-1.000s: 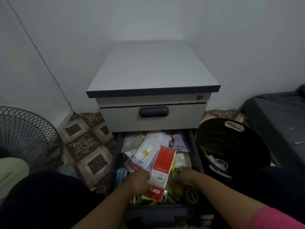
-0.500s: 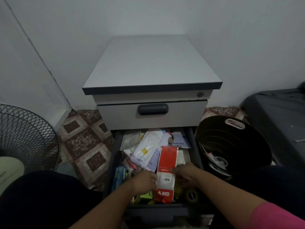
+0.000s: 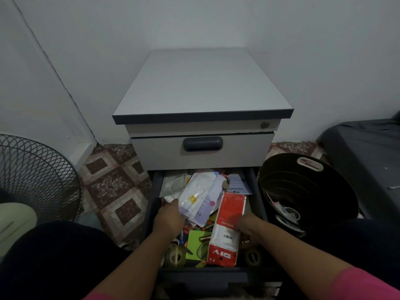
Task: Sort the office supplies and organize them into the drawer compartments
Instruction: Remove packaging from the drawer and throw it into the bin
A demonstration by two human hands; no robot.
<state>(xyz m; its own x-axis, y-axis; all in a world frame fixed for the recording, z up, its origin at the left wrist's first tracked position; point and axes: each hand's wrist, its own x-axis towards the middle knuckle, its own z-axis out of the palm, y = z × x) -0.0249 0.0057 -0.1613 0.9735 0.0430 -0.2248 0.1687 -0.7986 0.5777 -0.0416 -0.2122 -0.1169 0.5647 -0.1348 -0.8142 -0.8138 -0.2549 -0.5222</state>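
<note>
Both your hands are down in the open lower drawer [image 3: 154, 191] of the grey cabinet [image 3: 202, 83], among the loose supplies. Your left hand [image 3: 170, 217] holds the near end of a bundle of clear plastic packets [image 3: 198, 197], its grip closed round their lower left edge, so the bundle is raised and tilted above the rest of the clutter. Your right hand [image 3: 249, 227] grips the right side of the red and white DIY pack [image 3: 226, 230], fingers curled round its edge; the pack lies lengthwise in the right half of the drawer, its red end with the letters nearest you.

Under and between the two lie a green sticky-note pad [image 3: 195, 245] with small coloured pieces scattered round it. A roll of clear tape [image 3: 175, 255] sits at the near left and another tape roll [image 3: 252, 257] at the near right, just beside the pack. Toward the back, a white packet [image 3: 173, 184] lies at the left and a blue-printed leaflet [image 3: 237, 186] at the right. I cannot tell whether the drawer has dividers; the clutter hides its floor.

The upper drawer [image 3: 202, 151] is closed. A black bin [image 3: 307, 191] stands just right of the cabinet, a fan guard [image 3: 36, 174] to the left on the patterned tile floor [image 3: 114, 187].
</note>
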